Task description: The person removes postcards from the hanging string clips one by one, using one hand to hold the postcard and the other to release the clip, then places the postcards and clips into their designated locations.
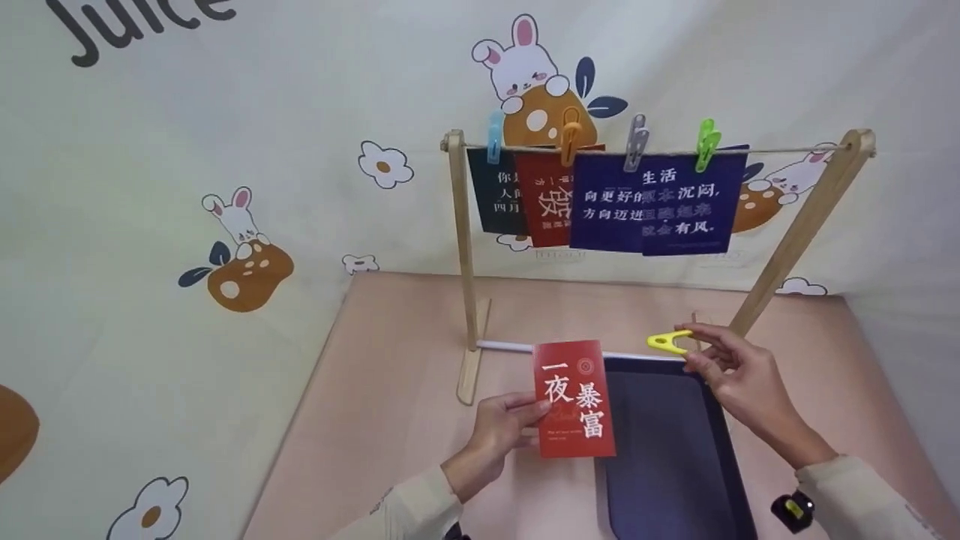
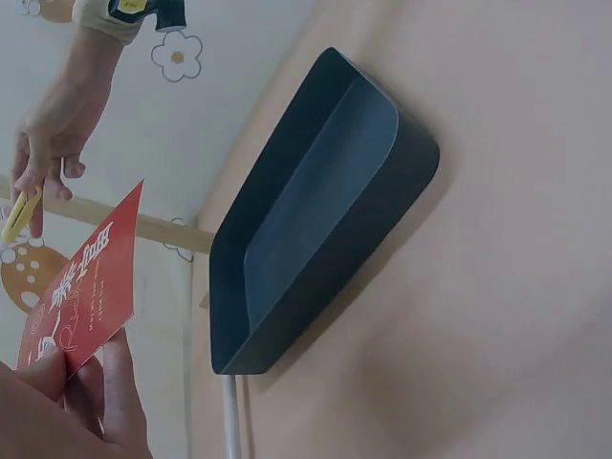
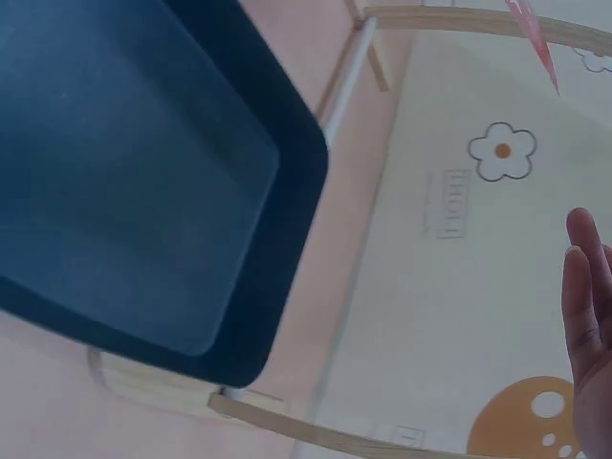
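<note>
My left hand (image 1: 495, 435) holds a red card (image 1: 574, 420) with white characters by its left edge, thumb in front and fingers behind. The same red card (image 2: 96, 277) stands tilted in the left wrist view. Higher and to the right, my right hand (image 1: 739, 367) pinches a yellow clothespin (image 1: 669, 342) between thumb and fingers, its tip pointing left. Only part of the right hand (image 3: 593, 306) shows at the edge of the right wrist view, where the clothespin is out of sight. Card and clothespin are apart.
Behind stands a wooden rack (image 1: 799, 225) with a cord. From it hang a dark green card (image 1: 491, 199), a red card (image 1: 547, 217) and two blue cards (image 1: 607, 202), held by coloured clothespins (image 1: 570, 139). A dark tray (image 1: 667, 450) lies below on the pink table (image 1: 375, 360).
</note>
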A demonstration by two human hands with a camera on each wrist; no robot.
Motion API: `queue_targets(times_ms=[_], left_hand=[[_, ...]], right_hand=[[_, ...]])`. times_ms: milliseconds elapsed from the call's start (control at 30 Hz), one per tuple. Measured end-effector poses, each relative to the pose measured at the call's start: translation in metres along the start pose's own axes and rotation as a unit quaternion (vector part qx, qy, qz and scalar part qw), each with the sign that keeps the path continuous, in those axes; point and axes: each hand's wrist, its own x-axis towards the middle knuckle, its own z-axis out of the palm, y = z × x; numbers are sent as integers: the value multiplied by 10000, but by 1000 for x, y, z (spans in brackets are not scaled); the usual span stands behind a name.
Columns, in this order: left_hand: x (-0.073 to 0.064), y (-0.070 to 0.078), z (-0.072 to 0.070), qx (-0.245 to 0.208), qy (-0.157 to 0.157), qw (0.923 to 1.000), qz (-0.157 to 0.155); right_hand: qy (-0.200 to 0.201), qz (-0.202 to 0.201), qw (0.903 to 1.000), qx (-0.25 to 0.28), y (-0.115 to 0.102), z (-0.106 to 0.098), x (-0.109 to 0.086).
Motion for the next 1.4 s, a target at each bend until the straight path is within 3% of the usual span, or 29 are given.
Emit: queue_targets(times_ms=[300, 433, 633, 967, 1133, 1400], left_hand=[[18, -23, -14, 60, 262, 9996, 80], [26, -34, -21, 147, 360, 9992, 104], [38, -50, -18, 266, 457, 9984, 207], [55, -71, -10, 568, 689, 9960, 81], [62, -79, -13, 686, 758, 9947, 109], [73, -85, -14, 940, 656, 9933, 151]], right_hand=[[-231, -101, 9988, -420, 31, 26, -18], [-344, 155, 9986, -366, 42, 37, -22], [-878, 797, 9924, -335, 53, 49, -24], [-1265, 1249, 9788, -1018, 75, 58, -24], [-1463, 1328, 9720, -1272, 86, 60, -26], [-1519, 1333, 9694, -1390, 96, 71, -28]])
